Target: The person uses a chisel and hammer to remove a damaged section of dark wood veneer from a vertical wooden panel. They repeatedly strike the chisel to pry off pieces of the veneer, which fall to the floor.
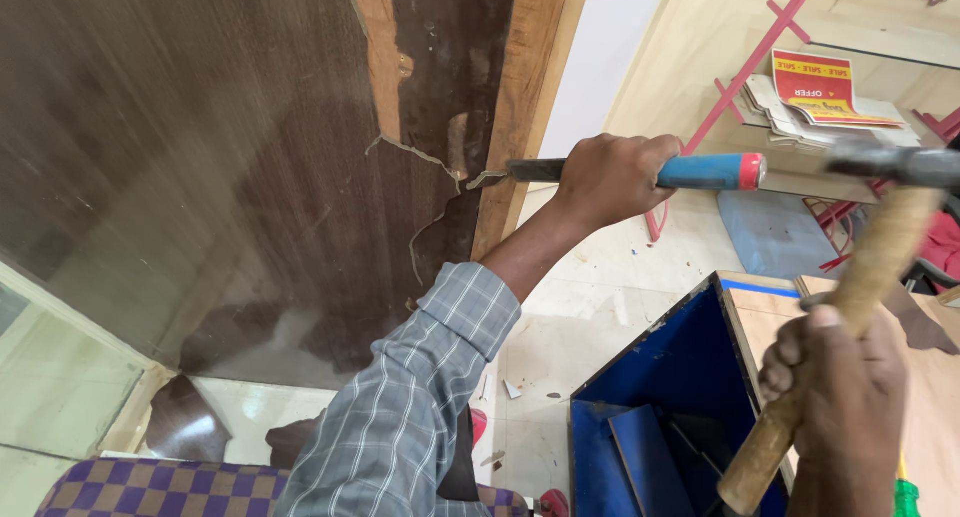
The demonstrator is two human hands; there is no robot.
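My left hand (612, 177) grips a chisel (700, 171) with a blue handle and red end cap. Its dark blade points left and its tip sits under the torn edge of dark brown laminate (200, 157) on a wooden door panel (525, 87). My right hand (840, 377) holds the wooden handle of a hammer (880, 247), raised at the right. The hammer's metal head sits just right of the chisel's red end. Part of the laminate is peeled away and bare wood shows near the top.
A blue-lined wooden box (680, 397) stands below the hammer. Pink metal racks (760, 47) with a stack of papers (830, 102) stand behind. Laminate scraps (185, 422) lie on the pale floor. A checked purple cloth (150, 487) shows at the bottom left.
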